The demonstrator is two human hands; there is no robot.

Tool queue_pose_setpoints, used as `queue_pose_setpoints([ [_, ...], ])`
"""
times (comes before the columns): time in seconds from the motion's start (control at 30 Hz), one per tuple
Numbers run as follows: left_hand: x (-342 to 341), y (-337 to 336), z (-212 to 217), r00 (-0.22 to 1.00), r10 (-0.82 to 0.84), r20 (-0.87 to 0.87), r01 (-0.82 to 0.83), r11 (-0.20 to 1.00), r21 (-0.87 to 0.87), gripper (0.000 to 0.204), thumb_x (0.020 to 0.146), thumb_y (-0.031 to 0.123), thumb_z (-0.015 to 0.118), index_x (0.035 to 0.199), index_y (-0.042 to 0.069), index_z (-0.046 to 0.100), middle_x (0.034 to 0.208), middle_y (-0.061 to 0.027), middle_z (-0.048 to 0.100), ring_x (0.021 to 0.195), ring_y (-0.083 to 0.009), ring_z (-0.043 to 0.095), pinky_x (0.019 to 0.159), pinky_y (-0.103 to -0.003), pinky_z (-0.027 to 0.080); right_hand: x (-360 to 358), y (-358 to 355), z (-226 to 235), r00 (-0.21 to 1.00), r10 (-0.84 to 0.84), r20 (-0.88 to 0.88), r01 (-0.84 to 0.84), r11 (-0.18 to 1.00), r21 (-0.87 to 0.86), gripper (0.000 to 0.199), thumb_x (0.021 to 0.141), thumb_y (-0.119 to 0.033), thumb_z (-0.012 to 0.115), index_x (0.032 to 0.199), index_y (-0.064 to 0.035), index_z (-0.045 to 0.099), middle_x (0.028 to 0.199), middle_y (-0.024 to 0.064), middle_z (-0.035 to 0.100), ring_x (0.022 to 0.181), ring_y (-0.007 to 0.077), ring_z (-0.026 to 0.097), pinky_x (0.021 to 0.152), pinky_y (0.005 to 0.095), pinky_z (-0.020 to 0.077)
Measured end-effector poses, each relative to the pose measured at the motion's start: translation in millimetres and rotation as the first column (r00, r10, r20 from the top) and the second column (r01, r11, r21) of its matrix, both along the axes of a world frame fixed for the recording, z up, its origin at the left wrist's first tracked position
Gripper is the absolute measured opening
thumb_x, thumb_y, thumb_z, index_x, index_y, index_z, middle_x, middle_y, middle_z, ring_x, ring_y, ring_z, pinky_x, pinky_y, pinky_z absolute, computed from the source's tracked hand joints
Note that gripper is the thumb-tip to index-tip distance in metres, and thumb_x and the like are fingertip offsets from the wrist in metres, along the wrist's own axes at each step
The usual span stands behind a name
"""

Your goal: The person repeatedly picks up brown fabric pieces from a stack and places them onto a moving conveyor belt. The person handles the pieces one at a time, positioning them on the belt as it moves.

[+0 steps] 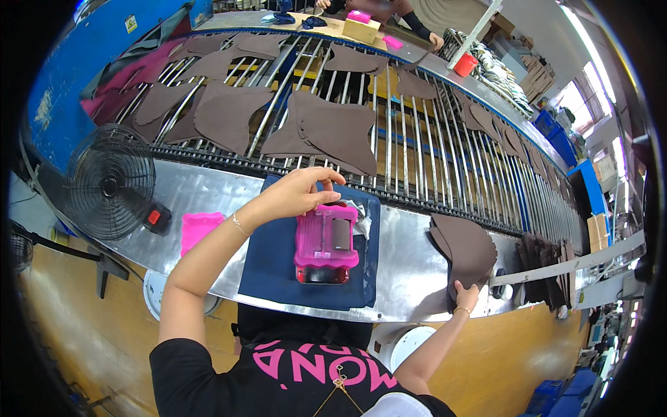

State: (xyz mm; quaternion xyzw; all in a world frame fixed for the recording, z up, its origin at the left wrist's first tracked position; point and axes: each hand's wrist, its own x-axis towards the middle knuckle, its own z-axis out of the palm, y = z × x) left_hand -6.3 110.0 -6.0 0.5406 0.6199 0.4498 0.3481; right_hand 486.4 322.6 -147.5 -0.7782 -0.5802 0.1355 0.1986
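Head view: person at a metal desk (410, 271) beside a roller conveyor (410, 153), working a pink roller device (326, 240) and brown cut pieces.

Head view: the left hand (295, 194) is curling over the top of the pink roller device, its grip closing on the upper edge; the device is sitting on a dark blue cloth (278, 264) at the desk's middle. The right hand (465, 295) is resting on the lower edge of a stack of brown pieces (465, 247) lying on the desk to the right; whether its grip is pinching them, I cannot tell. A black fan (108, 182) is standing at left.
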Motion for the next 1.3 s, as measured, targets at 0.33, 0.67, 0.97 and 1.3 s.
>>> queue_pose_setpoints([
  [0.33,0,7,-1,0.983,0.156,-0.101,-0.135,0.973,0.187,0.045,0.084,0.024,0.07,0.123,0.006,0.055,0.1,-0.0068,0.057,0.073,-0.0121,0.058,0.061,-0.026,0.051,-100,-52,153,0.83,0.502,-0.241,-0.371,0.821,0.433,0.025,0.098,-0.015,0.046,0.118,-0.0008,0.048,0.065,0.0112,0.056,0.04,0.0132,0.053,0.035,0.0259,0.0401],
  [0.67,-20,-52,45,0.923,0.332,0.195,-0.36,0.924,0.13,0.013,0.093,0.011,0.059,0.097,-0.001,0.06,0.082,0.0041,0.058,0.073,-0.0019,0.053,0.063,-0.02,0.046,-231,-99,173,0.079,0.768,-0.636,-0.736,0.475,0.482,0.023,0.093,-0.004,0.056,0.114,0.0016,0.048,0.094,0.0088,0.062,0.074,0.0131,0.064,0.063,0.0206,0.0506],
  [0.97,-34,-153,88,0.738,0.642,-0.209,-0.587,0.763,0.271,0.017,0.089,0.015,0.063,0.099,0.001,0.063,0.068,0.0001,0.057,0.048,-0.0049,0.049,0.041,-0.016,0.037,-305,-117,119,-0.014,0.91,-0.414,-0.81,0.232,0.539,0.017,0.076,-0.013,0.076,0.087,-0.002,0.069,0.083,0.0114,0.067,0.072,0.0248,0.064,0.063,0.0302,0.0486],
  [1.3,-27,-146,44,0.857,0.501,-0.121,-0.492,0.865,0.094,0.01,0.088,0.005,0.061,0.091,-0.004,0.061,0.071,-0.0028,0.057,0.054,-0.0072,0.057,0.044,-0.021,0.043,-270,-102,102,0.189,0.976,-0.106,-0.831,0.217,0.512,0.014,0.072,-0.01,0.077,0.084,-0.0046,0.072,0.084,0.0095,0.07,0.082,0.0264,0.063,0.075,0.0335,0.0467],
])
